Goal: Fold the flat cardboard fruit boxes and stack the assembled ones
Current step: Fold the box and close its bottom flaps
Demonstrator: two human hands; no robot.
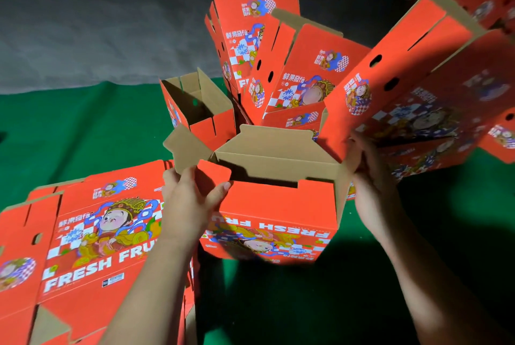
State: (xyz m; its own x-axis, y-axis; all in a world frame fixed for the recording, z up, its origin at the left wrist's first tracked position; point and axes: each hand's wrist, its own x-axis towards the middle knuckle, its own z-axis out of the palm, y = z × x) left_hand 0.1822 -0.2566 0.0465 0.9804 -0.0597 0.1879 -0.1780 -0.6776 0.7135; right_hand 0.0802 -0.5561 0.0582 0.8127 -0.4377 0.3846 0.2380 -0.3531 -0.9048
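Both hands (192,194) on half-folded red box (276,205), flat stack (92,233) beside.

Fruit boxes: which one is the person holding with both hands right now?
The half-folded box at centre, print upside down, top open. The left hand pinches its corner flap and the right hand holds its right side; the others go untouched.

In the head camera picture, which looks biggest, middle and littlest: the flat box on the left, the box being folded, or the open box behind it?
1. Flat box, though it lies nearest the camera.
2. Box being folded.
3. Open box behind, though it sits farther away.

Two bare forearms and hands, no sleeves.
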